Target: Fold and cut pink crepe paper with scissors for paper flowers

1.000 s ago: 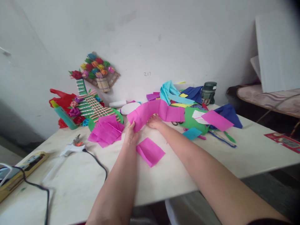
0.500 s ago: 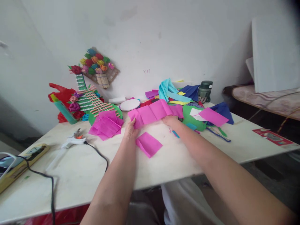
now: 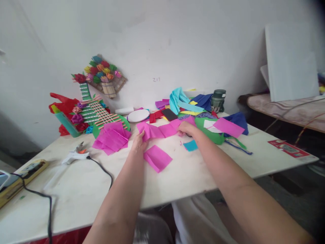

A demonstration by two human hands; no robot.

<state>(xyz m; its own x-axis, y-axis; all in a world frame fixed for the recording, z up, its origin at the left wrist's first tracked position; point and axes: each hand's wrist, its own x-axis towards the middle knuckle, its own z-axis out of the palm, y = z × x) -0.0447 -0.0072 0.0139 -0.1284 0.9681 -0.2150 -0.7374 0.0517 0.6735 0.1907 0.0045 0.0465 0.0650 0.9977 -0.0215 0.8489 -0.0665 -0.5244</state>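
A creased strip of pink crepe paper [image 3: 162,130] stretches between my two hands, just above the table. My left hand [image 3: 140,140] pinches its left end. Farther right along the strip, my right hand [image 3: 185,128] is closed on it, with some of the paper running on behind the fingers. One loose pink square [image 3: 157,158] lies flat below the strip. To the left sits a pile of pink paper pieces [image 3: 111,139]. A small blue paper piece [image 3: 190,145] rests beside my right wrist.
A white glue gun [image 3: 76,155] and its cord lie left, near a power strip [image 3: 22,179]. Behind stand a paper-flower guitar [image 3: 101,113], a white disc [image 3: 138,115], a phone [image 3: 169,114], coloured paper heaps and a dark jar [image 3: 218,101]. More pink paper [image 3: 229,127] lies right.
The strip has sunk lower and lies less flat toward me, uncovering the phone behind it. My right hand has turned and closed more on the paper. The whole view has shifted slightly.
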